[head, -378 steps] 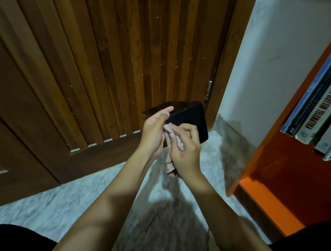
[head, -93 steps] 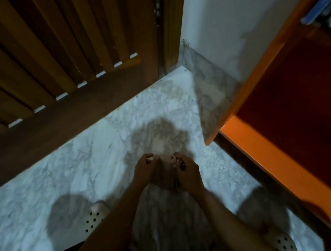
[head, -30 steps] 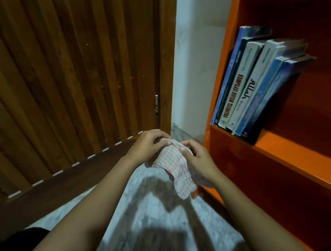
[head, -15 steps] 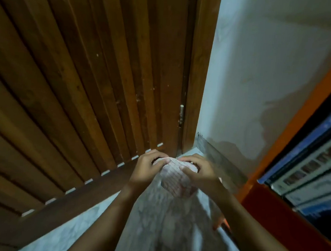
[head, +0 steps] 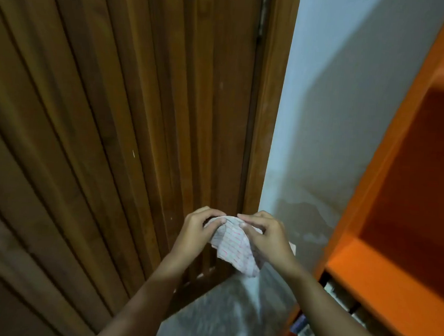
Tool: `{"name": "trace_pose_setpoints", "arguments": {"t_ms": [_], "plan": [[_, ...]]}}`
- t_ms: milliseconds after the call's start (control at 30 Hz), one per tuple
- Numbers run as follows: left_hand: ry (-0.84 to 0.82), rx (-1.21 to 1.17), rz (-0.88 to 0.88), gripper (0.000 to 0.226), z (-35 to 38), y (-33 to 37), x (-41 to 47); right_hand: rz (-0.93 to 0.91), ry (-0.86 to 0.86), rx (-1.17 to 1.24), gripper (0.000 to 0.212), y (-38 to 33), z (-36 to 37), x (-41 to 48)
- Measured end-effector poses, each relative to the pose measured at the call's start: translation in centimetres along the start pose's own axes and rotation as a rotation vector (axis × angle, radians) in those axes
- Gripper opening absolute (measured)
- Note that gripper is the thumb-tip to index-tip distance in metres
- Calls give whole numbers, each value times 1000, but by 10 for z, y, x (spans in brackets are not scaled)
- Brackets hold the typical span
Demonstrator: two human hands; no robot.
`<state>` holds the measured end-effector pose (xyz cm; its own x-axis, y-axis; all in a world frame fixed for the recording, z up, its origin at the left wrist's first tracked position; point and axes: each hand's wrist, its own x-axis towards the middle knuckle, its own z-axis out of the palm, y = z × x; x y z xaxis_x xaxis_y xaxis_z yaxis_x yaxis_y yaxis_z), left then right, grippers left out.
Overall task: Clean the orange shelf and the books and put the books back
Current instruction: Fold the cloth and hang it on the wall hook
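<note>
view rising up the orange shelf (head: pixel 389 141)
left hand (head: pixel 193 233) and right hand (head: pixel 268 239) are keeping their grip clamped on the cloth (head: pixel 232 251), left of the orange shelf; books (head: pixel 307 334) sitting low inside it; upper board (head: pixel 380 278) likely next.

Home room, wooden door (head: pixel 113 135), orange bookshelf (head: pixel 380 276)

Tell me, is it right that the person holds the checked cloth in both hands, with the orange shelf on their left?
Not quite. In the head view the left hand and right hand hold the checked cloth, but the orange shelf stands on their right; the wooden door is on the left.
</note>
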<state>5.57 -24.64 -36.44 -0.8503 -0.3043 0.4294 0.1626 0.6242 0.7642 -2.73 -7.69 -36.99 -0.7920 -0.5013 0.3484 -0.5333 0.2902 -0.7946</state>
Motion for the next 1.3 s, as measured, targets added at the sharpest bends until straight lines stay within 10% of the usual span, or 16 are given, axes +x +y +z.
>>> {"name": "trace_pose_setpoints", "arguments": {"t_ms": [567, 1300], "plan": [[50, -241, 444, 8, -142, 273, 39, -244, 425, -224, 20, -300, -171, -38], [-412, -713, 925, 6, 102, 662, -164, -14, 1112, -585, 10, -381, -488, -433]]}}
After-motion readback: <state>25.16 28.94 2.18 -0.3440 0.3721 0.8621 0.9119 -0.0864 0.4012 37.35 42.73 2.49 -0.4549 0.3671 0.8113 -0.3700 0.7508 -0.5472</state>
